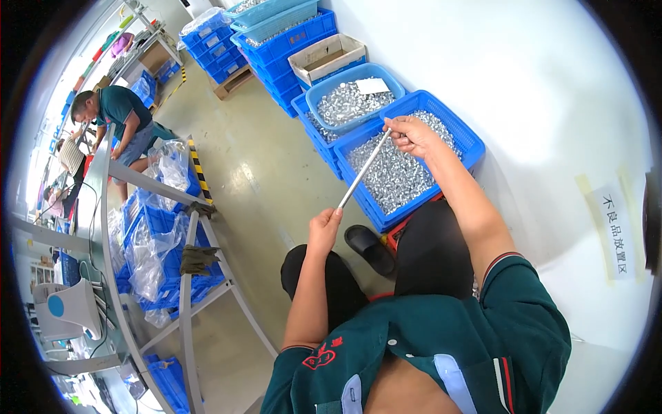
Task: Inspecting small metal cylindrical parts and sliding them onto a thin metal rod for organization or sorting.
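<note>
A thin silvery rod [364, 169] slants between my hands, over the near left side of a blue plastic basket [472, 141]. My left hand [324, 229] is closed round its lower end. At its upper end, the fingers of my right hand [412, 135] pinch it above the basket. Whether small parts are threaded on the rod is too fine to tell. Many small shiny metal parts [396, 181] fill the basket in a loose heap. Just behind it, a lighter blue basket [398, 84] holds similar parts, with a white paper slip [372, 85] on top.
Stacked blue crates [276, 72] and an open carton [327, 58] stand farther back along the white wall [524, 69]. At left are a metal-framed workbench [186, 303] and blue crates with plastic bags [155, 255]. A black slipper [370, 250] lies by my legs. A co-worker [124, 114] bends over beyond.
</note>
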`<state>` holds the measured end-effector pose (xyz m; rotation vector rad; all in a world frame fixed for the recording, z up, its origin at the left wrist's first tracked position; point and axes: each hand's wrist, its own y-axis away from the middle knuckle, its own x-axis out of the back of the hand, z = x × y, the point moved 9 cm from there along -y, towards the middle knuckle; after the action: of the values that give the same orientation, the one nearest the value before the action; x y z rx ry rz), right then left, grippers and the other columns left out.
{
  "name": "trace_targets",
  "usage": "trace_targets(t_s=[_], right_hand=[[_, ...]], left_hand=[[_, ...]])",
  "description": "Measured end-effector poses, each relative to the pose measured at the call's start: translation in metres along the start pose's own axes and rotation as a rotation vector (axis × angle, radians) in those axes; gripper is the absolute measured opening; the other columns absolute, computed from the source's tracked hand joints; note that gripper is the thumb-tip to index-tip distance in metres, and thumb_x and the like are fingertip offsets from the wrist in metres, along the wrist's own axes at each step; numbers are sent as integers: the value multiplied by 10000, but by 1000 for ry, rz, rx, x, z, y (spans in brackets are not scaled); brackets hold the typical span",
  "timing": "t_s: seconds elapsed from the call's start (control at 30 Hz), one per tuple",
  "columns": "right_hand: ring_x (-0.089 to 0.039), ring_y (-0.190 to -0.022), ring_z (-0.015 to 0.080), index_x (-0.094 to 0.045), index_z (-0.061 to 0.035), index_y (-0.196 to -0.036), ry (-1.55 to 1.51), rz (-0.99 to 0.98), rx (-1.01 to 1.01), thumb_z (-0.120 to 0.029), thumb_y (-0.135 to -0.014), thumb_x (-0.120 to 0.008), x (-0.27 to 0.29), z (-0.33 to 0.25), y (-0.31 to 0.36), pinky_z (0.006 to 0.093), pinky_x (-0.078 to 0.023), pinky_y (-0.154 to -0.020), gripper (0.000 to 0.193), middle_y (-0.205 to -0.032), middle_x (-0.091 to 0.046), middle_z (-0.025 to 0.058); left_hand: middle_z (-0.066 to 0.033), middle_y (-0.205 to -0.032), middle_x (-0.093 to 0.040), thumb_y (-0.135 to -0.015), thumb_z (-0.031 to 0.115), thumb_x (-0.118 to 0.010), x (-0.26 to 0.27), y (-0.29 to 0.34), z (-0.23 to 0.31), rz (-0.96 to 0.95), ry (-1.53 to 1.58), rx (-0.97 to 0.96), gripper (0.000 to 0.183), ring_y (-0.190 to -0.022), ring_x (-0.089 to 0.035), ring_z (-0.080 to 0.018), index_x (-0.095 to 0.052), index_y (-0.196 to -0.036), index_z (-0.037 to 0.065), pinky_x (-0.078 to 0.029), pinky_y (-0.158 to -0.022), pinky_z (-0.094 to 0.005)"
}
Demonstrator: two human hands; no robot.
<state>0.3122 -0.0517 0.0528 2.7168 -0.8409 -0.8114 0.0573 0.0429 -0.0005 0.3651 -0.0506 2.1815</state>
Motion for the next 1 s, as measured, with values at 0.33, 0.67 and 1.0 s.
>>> trace_targets(t_s=[0.33, 0.67, 1.0], right_hand=[[-313, -414, 18, -547, 1, -866, -44, -85, 48, -224, -864, -554, -17, -7, 6, 151, -240, -339, 225, -556, -397, -38], [-321, -419, 15, -578, 6, -897, -17, -135, 131, -186, -845, -579, -21, -9, 5, 147, -216, -335, 200, -573, -406, -39], [-307, -433, 26, -579, -26, -1002, 201, -180, -148, -222, -834, -591, -34, 36, -2, 157, -188, -337, 259, -622, -430, -19]], left_hand=[[69, -497, -335, -868, 315, -521, -8, 0, -11, -110, 213, 165, 337, -411, -276, -30, -453, -629, 88, -202, -375, -206], [75, -499, -314, -869, 332, -515, -16, 1, -15, -163, 317, 269, 322, -391, -254, -21, -452, -664, 92, -182, -359, -197], [83, -488, -309, -886, 333, -485, -13, -5, -20, -87, 313, 247, 321, -376, -240, -14, -444, -668, 101, -172, -346, -193]])
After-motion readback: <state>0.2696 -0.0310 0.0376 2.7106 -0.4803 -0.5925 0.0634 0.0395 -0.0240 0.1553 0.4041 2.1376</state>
